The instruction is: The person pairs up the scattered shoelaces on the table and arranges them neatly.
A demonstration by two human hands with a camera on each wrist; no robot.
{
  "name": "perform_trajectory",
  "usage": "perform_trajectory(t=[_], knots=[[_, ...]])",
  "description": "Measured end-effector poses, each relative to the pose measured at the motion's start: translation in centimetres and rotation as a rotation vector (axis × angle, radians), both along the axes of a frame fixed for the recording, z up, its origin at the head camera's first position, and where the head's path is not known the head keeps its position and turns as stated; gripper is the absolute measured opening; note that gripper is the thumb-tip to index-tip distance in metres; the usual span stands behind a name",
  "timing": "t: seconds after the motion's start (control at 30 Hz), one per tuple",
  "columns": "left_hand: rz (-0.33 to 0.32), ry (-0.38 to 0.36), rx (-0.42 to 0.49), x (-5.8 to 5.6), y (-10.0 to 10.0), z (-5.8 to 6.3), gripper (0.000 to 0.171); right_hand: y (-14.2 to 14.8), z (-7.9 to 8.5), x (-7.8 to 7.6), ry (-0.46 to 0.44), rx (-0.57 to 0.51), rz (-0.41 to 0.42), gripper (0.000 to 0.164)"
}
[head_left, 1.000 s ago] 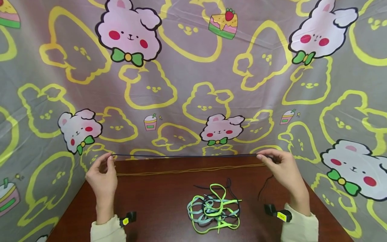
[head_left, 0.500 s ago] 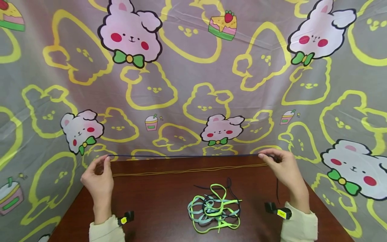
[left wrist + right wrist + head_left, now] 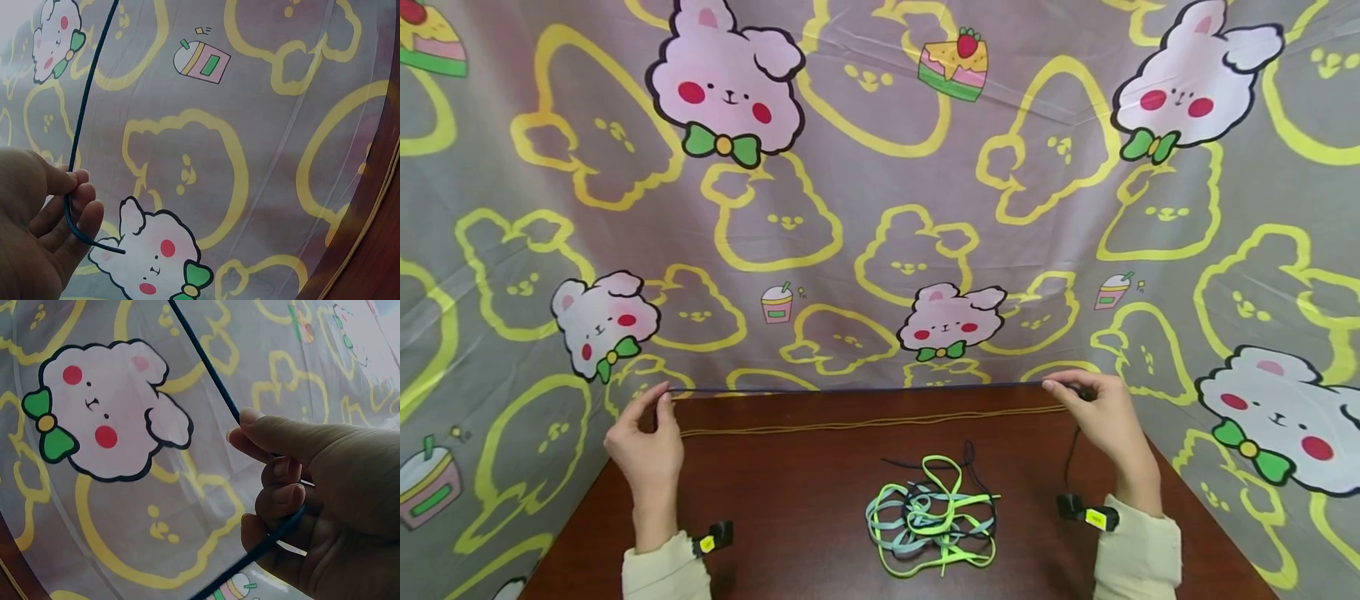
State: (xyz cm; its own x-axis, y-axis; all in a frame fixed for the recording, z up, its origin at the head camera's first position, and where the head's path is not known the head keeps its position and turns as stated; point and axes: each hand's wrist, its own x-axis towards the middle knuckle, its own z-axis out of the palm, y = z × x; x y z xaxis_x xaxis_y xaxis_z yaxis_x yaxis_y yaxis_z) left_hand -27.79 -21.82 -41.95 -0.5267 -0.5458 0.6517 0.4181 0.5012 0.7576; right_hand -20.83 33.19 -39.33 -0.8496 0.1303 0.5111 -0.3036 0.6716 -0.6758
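A thin dark blue round shoelace (image 3: 850, 391) is stretched nearly level between the two hands above the table's far part. My left hand (image 3: 646, 454) pinches it between thumb and index finger near one end; a short tail of the shoelace (image 3: 94, 243) curves past the other fingers in the left wrist view. My right hand (image 3: 1108, 429) pinches the other side between thumb and index finger. In the right wrist view the shoelace (image 3: 209, 365) runs through the curled fingers, and its loose end hangs below the hand.
On the brown table (image 3: 790, 517), a loose tangle holds a neon green flat lace (image 3: 942, 457), a light blue flat lace (image 3: 901, 547) and a dark lace (image 3: 969, 454). Yellow-brown laces (image 3: 850, 426) lie straight across behind it. A printed cloth (image 3: 880, 183) surrounds the table's back and sides.
My left hand has shifted slightly left, drawing the shoelace out a little wider. The loose end below my right hand has swung about. The tangle has stayed put.
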Motion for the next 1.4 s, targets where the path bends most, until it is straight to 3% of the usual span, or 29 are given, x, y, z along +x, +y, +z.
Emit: perform_trajectory(t=[0.33,0.7,1.17,1.4], knots=[[0.040,-0.037,0.038,0.0,-1.1,-0.4,0.019,1.2,-0.8,-0.6,-0.024,0.007,-0.036,0.020],[0.023,-0.049,0.054,0.0,-1.0,-0.3,0.020,1.7,-0.4,-0.4,-0.076,0.004,-0.044,0.026],[0.045,-0.065,0.053,-0.2,-1.6,-0.7,0.019,3.0,-0.9,-0.4,-0.025,-0.037,-0.074,0.033],[0.064,-0.078,0.053,-0.5,-1.9,-1.0,0.019,3.2,-0.9,-0.3,-0.057,-0.057,-0.083,0.035]])
